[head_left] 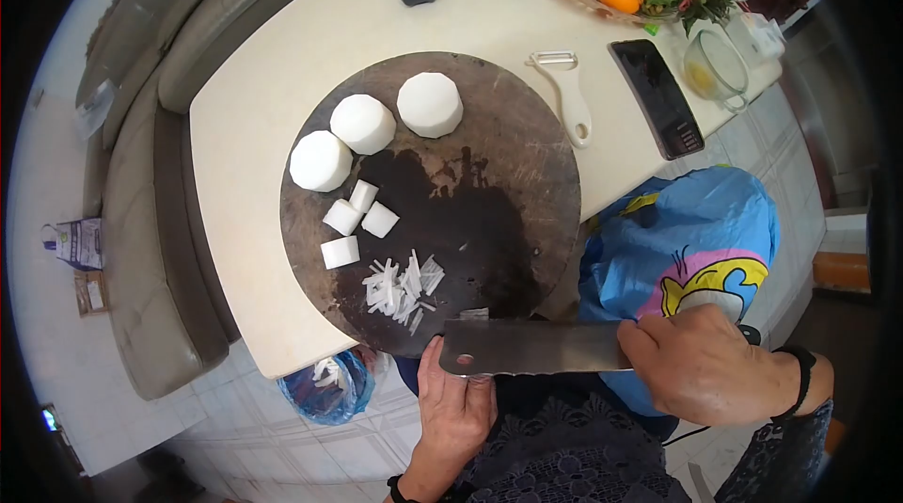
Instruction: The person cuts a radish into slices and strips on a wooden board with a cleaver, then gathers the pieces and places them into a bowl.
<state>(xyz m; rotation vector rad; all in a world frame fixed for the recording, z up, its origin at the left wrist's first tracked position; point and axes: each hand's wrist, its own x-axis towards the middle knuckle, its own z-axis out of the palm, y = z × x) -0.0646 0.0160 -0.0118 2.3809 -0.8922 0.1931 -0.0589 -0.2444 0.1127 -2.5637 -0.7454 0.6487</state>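
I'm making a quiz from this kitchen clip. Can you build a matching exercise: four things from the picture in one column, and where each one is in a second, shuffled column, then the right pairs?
Things:
1. cleaver
2. peeler
3. phone
4. thin white strips

Places:
A. on the counter just right of the round cutting board
B. on the board's near part, beside the small white blocks
C. held level at the board's near edge by the right hand, left hand under the blade
D. near the counter's right edge, by a glass cup

Pairs: 1-C, 2-A, 3-D, 4-B

Flat steel cleaver [531,347], held level
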